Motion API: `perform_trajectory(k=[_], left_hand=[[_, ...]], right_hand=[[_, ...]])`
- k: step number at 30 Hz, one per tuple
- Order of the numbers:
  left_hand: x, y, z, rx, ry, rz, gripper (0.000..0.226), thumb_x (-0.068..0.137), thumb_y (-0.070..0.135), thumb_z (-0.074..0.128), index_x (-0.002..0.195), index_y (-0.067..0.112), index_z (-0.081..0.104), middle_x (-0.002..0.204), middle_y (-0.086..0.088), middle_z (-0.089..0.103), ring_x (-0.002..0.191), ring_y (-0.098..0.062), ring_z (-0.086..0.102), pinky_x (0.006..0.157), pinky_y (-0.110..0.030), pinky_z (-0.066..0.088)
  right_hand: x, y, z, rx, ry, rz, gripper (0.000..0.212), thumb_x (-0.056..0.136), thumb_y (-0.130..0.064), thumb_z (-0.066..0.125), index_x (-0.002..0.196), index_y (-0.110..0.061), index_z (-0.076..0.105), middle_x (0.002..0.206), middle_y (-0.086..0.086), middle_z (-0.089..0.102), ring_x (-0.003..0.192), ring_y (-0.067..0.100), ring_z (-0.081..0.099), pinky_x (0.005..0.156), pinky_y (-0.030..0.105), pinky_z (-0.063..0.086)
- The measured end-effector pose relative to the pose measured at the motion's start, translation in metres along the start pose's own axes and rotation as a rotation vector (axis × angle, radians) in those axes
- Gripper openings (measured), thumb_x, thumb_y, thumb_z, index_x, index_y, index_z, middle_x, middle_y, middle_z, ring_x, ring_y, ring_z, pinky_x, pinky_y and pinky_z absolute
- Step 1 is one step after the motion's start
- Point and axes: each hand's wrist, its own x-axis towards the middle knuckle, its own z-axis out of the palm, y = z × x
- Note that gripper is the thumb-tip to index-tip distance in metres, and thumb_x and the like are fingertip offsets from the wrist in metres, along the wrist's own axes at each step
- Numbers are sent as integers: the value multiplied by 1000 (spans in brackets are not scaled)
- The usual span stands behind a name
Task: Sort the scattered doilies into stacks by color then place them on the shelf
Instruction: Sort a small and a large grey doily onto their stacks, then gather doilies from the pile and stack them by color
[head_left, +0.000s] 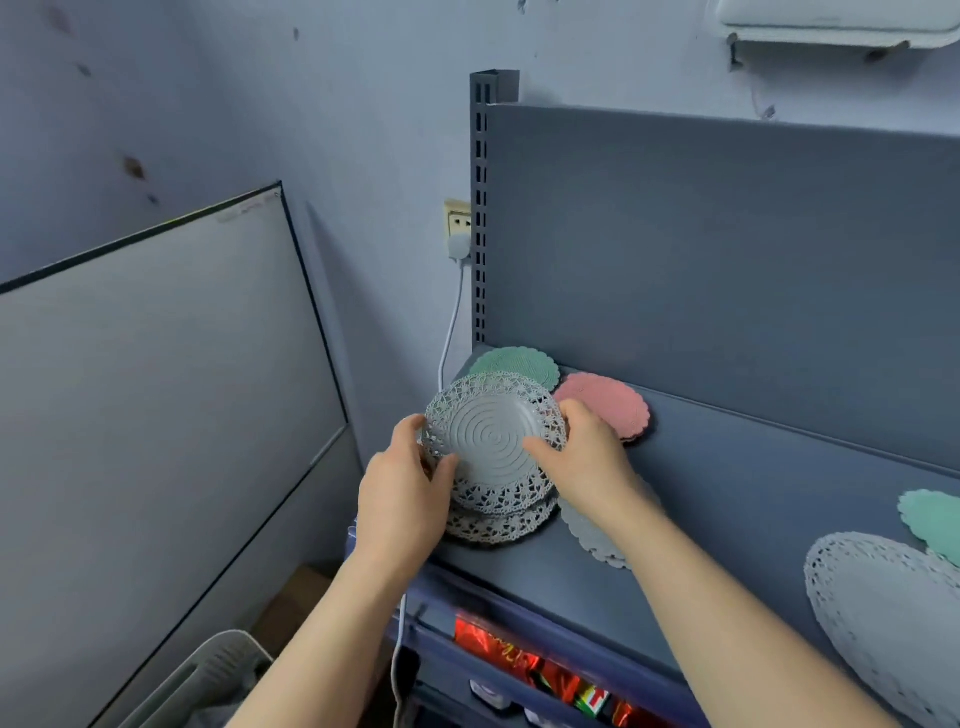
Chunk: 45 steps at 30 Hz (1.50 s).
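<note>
Both hands, the left hand (402, 486) and right hand (582, 449), pinched a grey lace doily (491, 436) by opposite edges, tilted above the grey stack (498, 519) on the shelf (727, 499); it probably needed lowering flat with rims aligned.

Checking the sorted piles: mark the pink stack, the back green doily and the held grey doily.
pink stack (609, 401), head view, top surface.
back green doily (519, 364), head view, top surface.
held grey doily (491, 435), head view, ringed centre.
</note>
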Motion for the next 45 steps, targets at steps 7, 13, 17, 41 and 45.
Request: perform_trajectory(k=[7,13,17,41,45], left_hand=[[6,-11,1,345,-34,57,48,90,31,58,133,14,48,119,-11,55,106,-33,49,88,-39,41],[-5,10,10,465,69,317,28,69,15,78,94,6,69,91,-15,66,74,-39,58,63,-41,48],[-30,55,28,384,23,466,23,79,26,64,93,10,69,92,-11,68,78,-37,58,69,-41,49],[-313,337,273,253,-541,936,44,92,41,47,130,19,51,126,-3,56,111,-29,47,93,-38,40],[-312,357,301,404,-633,957,60,91,49,47,141,18,34,142,-2,44,128,-27,38,104,-40,30]], right_hand=[[0,4,11,-356,11,-106,56,86,-43,59,131,-13,45,128,8,51,118,27,44,101,35,34],[-29,17,-21,-429,77,-201,39,92,-40,50,124,-18,54,126,-2,55,119,21,45,101,32,34],[-65,47,-61,-461,137,-145,33,93,-34,48,120,-16,56,124,-2,58,119,20,47,100,30,34],[-333,354,-315,-522,333,399,37,94,-34,49,126,-18,53,121,-1,61,111,20,54,90,32,44],[-339,379,-330,-481,340,421,39,94,-31,50,130,-16,52,123,0,61,111,21,54,88,31,44]])
